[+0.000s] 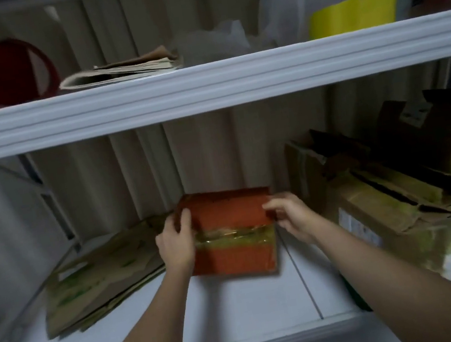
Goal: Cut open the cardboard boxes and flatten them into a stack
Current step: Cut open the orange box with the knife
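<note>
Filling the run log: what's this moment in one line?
hands: left and right grip red box | tape: uncut | flat stack: left | boxes: right

Flattened cardboard (99, 276) left of box (232, 229); cartons (394, 203) right.

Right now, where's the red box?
Head view, centre of the lower shelf: the red box is gripped by left hand and right hand, between flattened cardboard leftward and brown boxes rightward.
</note>
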